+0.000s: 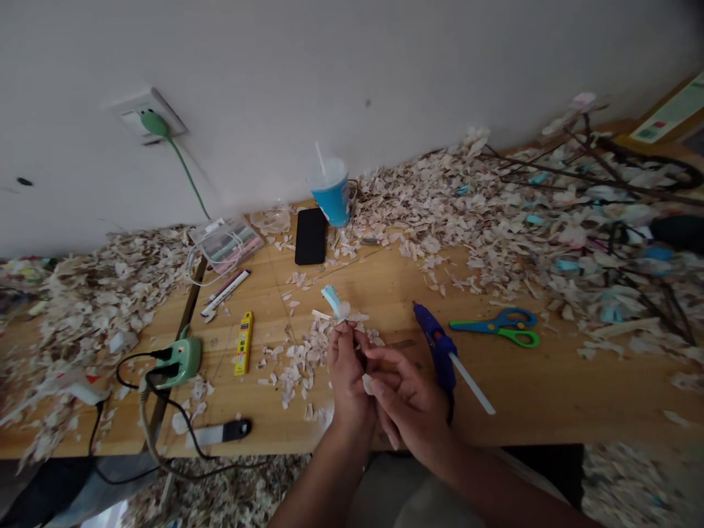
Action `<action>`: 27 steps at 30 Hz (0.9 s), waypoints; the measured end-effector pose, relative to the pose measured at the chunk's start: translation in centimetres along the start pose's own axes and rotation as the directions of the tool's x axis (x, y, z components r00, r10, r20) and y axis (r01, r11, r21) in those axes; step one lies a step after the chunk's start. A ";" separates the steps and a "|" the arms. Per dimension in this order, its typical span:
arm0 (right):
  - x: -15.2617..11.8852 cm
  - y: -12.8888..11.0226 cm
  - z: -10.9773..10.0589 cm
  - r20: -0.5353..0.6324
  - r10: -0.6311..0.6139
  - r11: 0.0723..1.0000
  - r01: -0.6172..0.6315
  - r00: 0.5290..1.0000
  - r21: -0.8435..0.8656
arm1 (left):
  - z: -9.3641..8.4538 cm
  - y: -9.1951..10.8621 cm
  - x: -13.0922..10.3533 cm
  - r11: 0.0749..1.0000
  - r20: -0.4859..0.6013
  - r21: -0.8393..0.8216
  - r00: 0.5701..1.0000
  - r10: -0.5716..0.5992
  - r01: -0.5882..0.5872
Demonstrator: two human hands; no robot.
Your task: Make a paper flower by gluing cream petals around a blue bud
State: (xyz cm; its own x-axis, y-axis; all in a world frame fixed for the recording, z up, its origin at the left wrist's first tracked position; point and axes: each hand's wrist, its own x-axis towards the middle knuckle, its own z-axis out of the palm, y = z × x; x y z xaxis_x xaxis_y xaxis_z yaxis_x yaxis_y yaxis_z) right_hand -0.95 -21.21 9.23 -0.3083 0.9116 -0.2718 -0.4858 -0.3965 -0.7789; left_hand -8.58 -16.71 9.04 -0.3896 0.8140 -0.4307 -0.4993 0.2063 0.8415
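My left hand [349,367] is pinched near the table's front edge. A whitish round petal [344,310] and a light-blue strip [331,299] show just beyond its fingertips. Whether the fingers grip these or a thinner piece is too small to tell. My right hand [410,400] is close against the left, with its thumb and fingers closed on a small pale petal-like piece [367,383]. Right of the hands lies a purple glue gun [437,341] with a white glue stick [471,383] in its back. Blue-and-green scissors [498,325] rest farther right.
Pale shavings [429,194] are heaped along the wall and scattered over the wooden table [550,411]. A blue cup [333,194], black phone [311,236], yellow box [243,343] and black-handled scraper [223,433] stand or lie about. Cables run from a green power strip [185,359]. Branches [605,172] stick out at right.
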 end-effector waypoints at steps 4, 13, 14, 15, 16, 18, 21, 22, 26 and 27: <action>-0.2 0.5 0.0 -0.019 -0.039 0.999 0.039 0.999 -0.001 | 0.2 0.1 -0.1 0.999 -0.008 -0.011 1.000 -0.031 0.030; -0.6 0.4 -0.6 0.000 -0.145 0.982 0.144 0.989 -0.123 | 0.1 -0.6 -0.3 0.999 -0.064 -0.012 0.997 -0.051 0.050; -0.7 0.4 -0.6 -0.005 -0.149 0.981 0.147 0.989 -0.126 | 0.1 -0.6 -0.3 0.998 -0.064 -0.012 0.996 -0.054 0.054; -0.7 0.5 -0.6 -0.011 -0.148 0.981 0.145 0.989 -0.127 | 0.2 -0.6 -0.3 0.998 -0.069 -0.015 0.996 -0.054 0.053; -0.8 0.6 -0.6 -0.015 -0.142 0.982 0.139 0.990 -0.124 | 0.3 -0.6 -0.3 0.998 -0.070 -0.017 0.996 -0.056 0.055; -0.8 0.8 -0.7 -0.013 -0.121 0.987 0.119 0.993 -0.111 | 0.3 -0.4 -0.3 0.998 -0.067 -0.022 0.996 -0.063 0.062; -0.9 1.4 -0.8 -0.001 -0.116 0.989 0.115 0.993 -0.097 | 0.3 -0.1 -0.4 0.998 -0.022 -0.015 0.998 -0.065 0.065; -0.9 1.6 -0.8 0.004 -0.122 0.987 0.122 0.993 -0.101 | 0.3 0.1 -0.4 0.998 -0.019 -0.010 0.998 -0.054 0.054; -1.2 1.7 -0.8 0.034 -0.137 0.983 0.140 0.990 -0.121 | 0.2 0.5 -0.4 0.999 -0.047 -0.009 0.998 -0.037 0.037; -1.2 1.6 -0.8 0.039 -0.135 0.983 0.139 0.990 -0.121 | 0.2 0.6 -0.4 0.999 -0.046 -0.012 0.998 -0.043 0.043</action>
State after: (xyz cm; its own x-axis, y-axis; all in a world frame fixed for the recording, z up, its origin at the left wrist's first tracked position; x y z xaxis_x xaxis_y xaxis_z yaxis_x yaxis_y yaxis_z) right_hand -0.70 -22.84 7.89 -0.2712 0.9520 -0.1420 -0.4215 -0.2502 -0.8716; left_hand -8.53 -16.80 9.79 -0.4031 0.7784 -0.4813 -0.5251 0.2341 0.8182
